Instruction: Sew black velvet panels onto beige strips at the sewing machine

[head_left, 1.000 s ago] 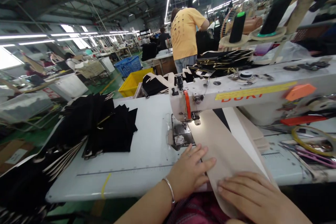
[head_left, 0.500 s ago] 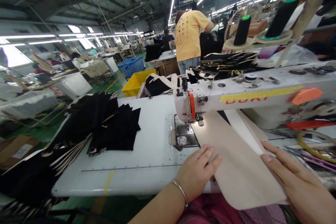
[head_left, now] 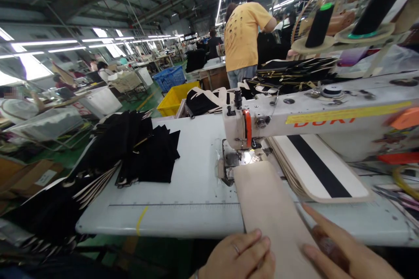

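A long beige fabric panel [head_left: 262,200] with rounded corners slants from the needle area down past the table's front edge. My left hand [head_left: 240,255] is closed on its left edge, low in the view, with the thumb hidden. At the panel's right edge is my right hand [head_left: 347,248], slightly blurred, its thumb and index finger apart and the thumb tip at the fabric. The sewing machine [head_left: 235,130] has its needle area just beyond the panel's far end. A stack of beige-edged white panels with a black stripe [head_left: 321,165] lies under the machine arm.
Black fabric pieces [head_left: 147,152] are piled on the left of the white table [head_left: 196,183]. Behind stand a yellow crate [head_left: 175,96], a blue basket [head_left: 169,78] and a person in a yellow shirt [head_left: 244,37]. Black thread cones [head_left: 320,26] rise at the right.
The beige panel has come toward me and left, off the striped stack, which now shows. Both hands have moved down nearer me, and my right hand's fingers have spread.
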`<state>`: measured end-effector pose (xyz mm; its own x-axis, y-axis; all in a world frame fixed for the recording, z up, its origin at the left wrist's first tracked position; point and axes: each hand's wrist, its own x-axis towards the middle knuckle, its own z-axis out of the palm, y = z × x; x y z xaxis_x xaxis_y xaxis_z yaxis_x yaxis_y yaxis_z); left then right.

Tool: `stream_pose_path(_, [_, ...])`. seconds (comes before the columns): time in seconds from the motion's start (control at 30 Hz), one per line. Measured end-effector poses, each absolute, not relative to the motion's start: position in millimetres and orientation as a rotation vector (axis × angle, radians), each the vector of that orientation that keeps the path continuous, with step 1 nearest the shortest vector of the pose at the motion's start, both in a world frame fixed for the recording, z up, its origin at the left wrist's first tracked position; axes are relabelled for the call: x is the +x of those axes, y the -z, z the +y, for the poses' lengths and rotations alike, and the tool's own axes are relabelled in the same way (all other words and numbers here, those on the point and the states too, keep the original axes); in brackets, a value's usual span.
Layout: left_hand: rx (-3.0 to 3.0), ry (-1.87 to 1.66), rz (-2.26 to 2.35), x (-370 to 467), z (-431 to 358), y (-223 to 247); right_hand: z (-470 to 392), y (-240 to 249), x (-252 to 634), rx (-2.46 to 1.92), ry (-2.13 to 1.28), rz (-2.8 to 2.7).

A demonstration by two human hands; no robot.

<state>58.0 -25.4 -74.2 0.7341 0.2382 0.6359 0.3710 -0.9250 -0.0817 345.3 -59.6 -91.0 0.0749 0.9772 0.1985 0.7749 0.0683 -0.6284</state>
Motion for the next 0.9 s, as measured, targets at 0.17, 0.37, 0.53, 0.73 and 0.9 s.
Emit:
stream_pose_path(0.17, [-3.177,0.670,-0.703,32.9,2.6,51.6,-56.7,102.4,309.0,-1.746,-0.570,-1.771])
stream_pose_path(0.37, [-2.944,0.416,-1.172,47.6,77.7,49.3,-38.3,92.2,292.6,-1.707,-0.576,-1.744])
stream_pose_path(0.53, [-2.970,0.385,-1.102,52.5,93.6,59.4,-46.8,102.0,296.2,-1.652,-0.540,-1.833])
stream_pose_path(0.73, [-2.986,0.381,-1.148,48.5,89.9,63.2,-44.7,102.2,295.3,-1.622,-0.516,-1.834])
stream_pose_path(0.9, [-2.957,0.440,-1.177,53.3,103.4,71.6,-27.3,92.9,286.0,-1.667,-0.568,-1.736])
